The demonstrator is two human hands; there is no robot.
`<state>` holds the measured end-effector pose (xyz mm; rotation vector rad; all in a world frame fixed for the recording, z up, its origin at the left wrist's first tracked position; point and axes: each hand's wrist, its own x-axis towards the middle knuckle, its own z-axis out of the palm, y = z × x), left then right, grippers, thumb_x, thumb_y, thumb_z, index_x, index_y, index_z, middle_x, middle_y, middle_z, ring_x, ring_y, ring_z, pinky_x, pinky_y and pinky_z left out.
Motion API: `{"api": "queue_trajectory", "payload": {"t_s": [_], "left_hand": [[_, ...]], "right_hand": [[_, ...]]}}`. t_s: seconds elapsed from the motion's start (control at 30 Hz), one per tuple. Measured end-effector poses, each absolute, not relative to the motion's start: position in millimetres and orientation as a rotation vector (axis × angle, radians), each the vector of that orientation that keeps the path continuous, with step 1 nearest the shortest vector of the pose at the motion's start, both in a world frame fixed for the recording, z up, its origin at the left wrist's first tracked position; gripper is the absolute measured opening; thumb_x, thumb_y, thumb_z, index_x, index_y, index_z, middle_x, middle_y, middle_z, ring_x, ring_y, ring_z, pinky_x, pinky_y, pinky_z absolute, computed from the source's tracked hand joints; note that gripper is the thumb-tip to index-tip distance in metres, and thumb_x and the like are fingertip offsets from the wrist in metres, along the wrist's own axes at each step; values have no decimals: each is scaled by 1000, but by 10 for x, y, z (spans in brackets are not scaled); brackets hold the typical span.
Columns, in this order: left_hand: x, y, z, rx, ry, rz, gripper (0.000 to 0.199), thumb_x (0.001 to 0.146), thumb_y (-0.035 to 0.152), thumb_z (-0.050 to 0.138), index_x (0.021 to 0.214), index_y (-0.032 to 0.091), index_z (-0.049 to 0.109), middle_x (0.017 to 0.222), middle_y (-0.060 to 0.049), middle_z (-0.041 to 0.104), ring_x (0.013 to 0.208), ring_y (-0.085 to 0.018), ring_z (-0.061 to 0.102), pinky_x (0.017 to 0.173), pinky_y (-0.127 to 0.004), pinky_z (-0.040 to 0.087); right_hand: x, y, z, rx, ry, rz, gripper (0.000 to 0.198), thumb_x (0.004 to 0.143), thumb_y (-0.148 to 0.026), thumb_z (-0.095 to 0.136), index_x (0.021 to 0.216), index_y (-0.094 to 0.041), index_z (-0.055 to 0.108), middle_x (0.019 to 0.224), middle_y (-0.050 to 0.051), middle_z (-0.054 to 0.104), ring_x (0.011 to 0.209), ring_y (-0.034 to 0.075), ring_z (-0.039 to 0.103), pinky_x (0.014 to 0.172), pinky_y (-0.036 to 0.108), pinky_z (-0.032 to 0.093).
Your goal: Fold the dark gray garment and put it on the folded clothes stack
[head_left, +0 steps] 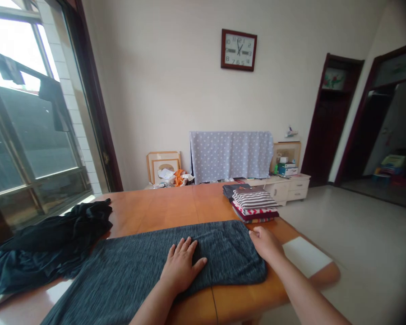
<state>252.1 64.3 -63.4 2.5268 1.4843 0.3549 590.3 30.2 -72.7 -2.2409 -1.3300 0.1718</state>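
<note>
On the table [169,205] lay the grey garment [138,259], the left hand [181,267] splayed flat on it, the right hand [266,245] curled toward the table's right edge (pinch unclear to me). Uneven tugging, I judged, could crease it.

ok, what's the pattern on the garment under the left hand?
Garment: dark blue-grey with fine, lighter streaks. Best seen in the head view, the only one.

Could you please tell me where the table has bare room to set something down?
The widest bare patch of table lies beyond the grey garment, between the black clothes and the folded stack. A smaller one borders the garment's near right side. It is crowded around the right hand and stack.
</note>
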Motion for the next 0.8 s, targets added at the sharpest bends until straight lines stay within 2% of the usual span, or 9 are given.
{"api": "queue_trajectory", "payload": {"t_s": [0.23,0.37,0.47,0.53,0.67,0.8], "left_hand": [[2515,696,-667,2524,1492,361,80,88,75,33,149,25,47,162,-9,32,152,-33,19,122,-56,12],[2576,666,-573,2523,1494,367,69,89,64,44,144,22,54,158,-10,40,150,-36,24,120,-57,17],[2746,518,-440,2592,1327,521,50,91,48,48,132,22,62,144,-11,55,138,-32,43,115,-48,31],[2926,384,-359,2582,1158,596,40,93,41,46,124,24,66,127,-10,64,121,-27,56,105,-40,41],[3335,153,-313,2492,916,608,35,91,35,49,120,24,66,118,-7,65,113,-23,58,99,-34,44],[3624,35,-392,2471,906,502,39,87,43,54,120,24,65,119,-8,63,110,-25,58,94,-35,47]], "right_hand": [[5922,332,-625,-2394,-1328,229,39,88,-56,51,88,-21,69,101,13,74,91,27,70,70,32,45],[5923,417,-588,-2388,-1330,257,37,85,-55,55,82,-21,69,94,10,75,87,25,70,68,30,45],[5931,467,-589,-2389,-1332,273,35,82,-53,60,88,-20,70,98,11,75,88,25,70,68,30,46],[5928,487,-590,-2390,-1336,285,36,79,-51,64,94,-19,70,99,11,75,88,25,70,68,30,47],[5895,502,-557,-2383,-1357,339,31,76,-44,69,93,-20,73,85,9,75,81,24,70,67,29,47],[5853,501,-510,-2366,-1366,385,21,74,-37,69,85,-19,74,78,7,74,78,23,70,67,28,47]]}}
